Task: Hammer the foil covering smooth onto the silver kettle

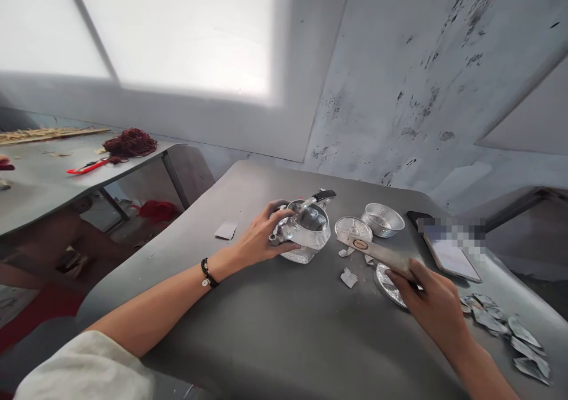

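Note:
A silvery metal teapot point(308, 249) with a dark-gripped top handle stands without a lid on the grey table point(284, 329). Around its spout side my left hand point(261, 231) is closed, fingers by the rim and thumb low on the body. My right hand point(437, 296) grips a flat wooden stick point(379, 254) with an oval mark, held above the table and pointing toward the pot. Behind the stick lies a round metal disc point(352, 227), next to a perforated metal strainer point(384, 219). Another round metal piece point(384, 284) is partly hidden under my right hand.
Crumpled silvery scraps point(490, 317) lie at the right, with a small scrap point(349, 277) near the pot and a pale square point(226, 231) at left. A tablet-like device point(452, 258) rests near the right edge. Another table point(53, 181) holds dark red yarn point(131, 143).

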Available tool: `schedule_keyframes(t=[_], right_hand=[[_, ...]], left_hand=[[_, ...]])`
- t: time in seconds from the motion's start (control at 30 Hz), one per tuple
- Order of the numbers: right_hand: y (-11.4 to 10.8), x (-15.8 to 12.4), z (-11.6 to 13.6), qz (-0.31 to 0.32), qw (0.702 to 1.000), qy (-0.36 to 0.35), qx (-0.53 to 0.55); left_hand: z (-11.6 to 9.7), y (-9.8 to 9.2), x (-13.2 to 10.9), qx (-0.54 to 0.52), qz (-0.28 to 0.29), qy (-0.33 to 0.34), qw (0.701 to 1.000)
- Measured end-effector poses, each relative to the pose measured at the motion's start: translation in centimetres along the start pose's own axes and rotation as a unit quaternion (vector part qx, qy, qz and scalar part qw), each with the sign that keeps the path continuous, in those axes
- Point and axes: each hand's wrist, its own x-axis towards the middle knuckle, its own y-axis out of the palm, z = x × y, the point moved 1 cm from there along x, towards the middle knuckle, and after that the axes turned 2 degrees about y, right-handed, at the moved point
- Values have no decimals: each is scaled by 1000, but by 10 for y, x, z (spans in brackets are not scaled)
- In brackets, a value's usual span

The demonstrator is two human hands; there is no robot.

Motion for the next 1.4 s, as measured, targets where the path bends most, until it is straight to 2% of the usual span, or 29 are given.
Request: schedule_keyframes(t=[0.2, 0.37, 0.47, 0.57, 0.7, 0.83, 0.9, 0.97, 1.07, 1.23, 1.4], right_hand=[[8, -5, -3, 33, 999, -22, -7], [1, -13, -8, -20, 999, -4, -25], [1, -15, -9, -19, 999, -16, -27], [6, -12, -9, -3, 999, -35, -34], [9, -9, -9, -2, 998, -39, -41], [4, -10, -11, -35, 998, 6, -60], [1, -11, -13, -68, 993, 60, -73], [-1, -12, -14, -97, 987, 103, -79], [-3, -12, -15, -108, 986, 104, -70], [-3, -11, -12, -79, 996, 12, -43], [-2, -8, -2, -8, 995, -94, -36]], left_hand=[[3, -2, 0, 3, 19, -7, 1000], [9, -1, -1, -22, 5, -24, 999], [9, -2, 1, -38, 5, -33, 999], [8, -4, 3, -91, -6, -83, 992], [10, -6, 5, -219, -28, -181, 958], [11, -6, 5, -250, -44, -208, 945], [9, -6, 4, -235, -29, -192, 952], [6, -7, 3, -185, -14, -140, 973], [-2, -6, 2, -85, 9, -42, 995], [-12, -4, 0, 0, 40, 25, 999], [-12, -4, 0, 10, 18, 62, 998]])
